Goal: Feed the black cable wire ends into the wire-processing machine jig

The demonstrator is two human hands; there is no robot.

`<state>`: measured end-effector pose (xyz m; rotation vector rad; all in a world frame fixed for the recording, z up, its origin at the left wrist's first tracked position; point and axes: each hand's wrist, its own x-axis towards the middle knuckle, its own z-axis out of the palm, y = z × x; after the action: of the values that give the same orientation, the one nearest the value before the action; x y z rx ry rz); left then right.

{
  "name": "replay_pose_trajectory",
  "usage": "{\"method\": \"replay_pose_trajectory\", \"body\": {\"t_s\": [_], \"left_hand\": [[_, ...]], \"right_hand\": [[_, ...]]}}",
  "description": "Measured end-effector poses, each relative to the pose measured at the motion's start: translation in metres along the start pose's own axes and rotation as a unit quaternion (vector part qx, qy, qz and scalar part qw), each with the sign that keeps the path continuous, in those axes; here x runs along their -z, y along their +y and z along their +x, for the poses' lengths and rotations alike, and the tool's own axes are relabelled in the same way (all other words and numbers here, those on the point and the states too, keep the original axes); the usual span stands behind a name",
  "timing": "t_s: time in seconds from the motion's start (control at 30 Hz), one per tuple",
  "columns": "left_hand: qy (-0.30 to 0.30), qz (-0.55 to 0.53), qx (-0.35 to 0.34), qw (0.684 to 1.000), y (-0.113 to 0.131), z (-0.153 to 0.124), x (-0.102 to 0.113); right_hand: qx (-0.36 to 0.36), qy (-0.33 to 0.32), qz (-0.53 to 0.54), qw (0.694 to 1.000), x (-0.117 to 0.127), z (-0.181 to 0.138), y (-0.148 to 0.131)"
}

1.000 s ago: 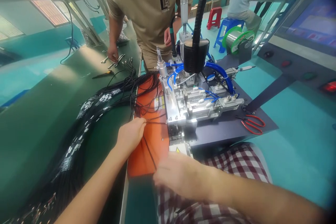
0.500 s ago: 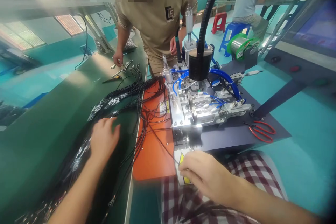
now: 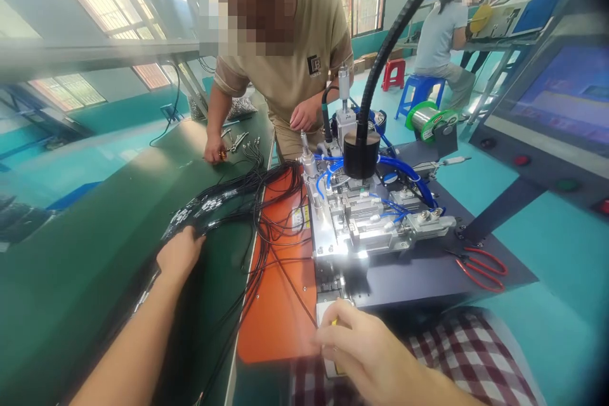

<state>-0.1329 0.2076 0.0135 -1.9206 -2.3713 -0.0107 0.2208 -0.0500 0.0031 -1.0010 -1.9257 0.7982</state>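
Observation:
My left hand (image 3: 179, 255) reaches over a long bundle of black cables (image 3: 209, 206) on the green table. Its thumb and fingers close at the bundle's near edge, pinching what looks like a black cable; the exact grip is partly hidden. Low in front of the machine, my right hand (image 3: 356, 346) has its thumb and fingers together on the end of a single black cable (image 3: 294, 288), which runs up left across the orange plate (image 3: 280, 336). The fingers hide that cable's tip. Just behind this hand stands the metal machine (image 3: 333, 247) with its clamps and blue air tubes.
Red-handled pliers (image 3: 483, 269) lie on the machine's dark base. A black flexible hose (image 3: 387, 51) hangs over the machine. A wire spool (image 3: 425, 122) and a control screen (image 3: 561, 95) stand to the right. Across the table, a co-worker's hand (image 3: 216, 149) touches small metal parts.
My left hand has closed its thumb and fingers at the cable bundle. My right hand keeps its pinch near the machine's front. The view has tilted up, and the co-worker leans lower.

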Motion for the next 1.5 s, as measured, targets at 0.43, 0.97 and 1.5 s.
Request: {"method": "replay_pose_trajectory", "body": {"t_s": [0.43,0.97,1.5], "left_hand": [[0.017,-0.033,-0.039,0.999,0.030,-0.018,0.011],[0.023,-0.126,-0.252,0.959,0.084,-0.164,0.009],[-0.272,-0.423,-0.380,0.777,0.165,-0.218,0.025]], "right_hand": [[0.060,0.086,-0.018,0.994,-0.030,-0.008,0.006],[-0.109,0.106,0.059,0.987,-0.003,-0.003,0.002],[-0.275,0.180,0.191,0.925,0.032,-0.009,0.026]]}}
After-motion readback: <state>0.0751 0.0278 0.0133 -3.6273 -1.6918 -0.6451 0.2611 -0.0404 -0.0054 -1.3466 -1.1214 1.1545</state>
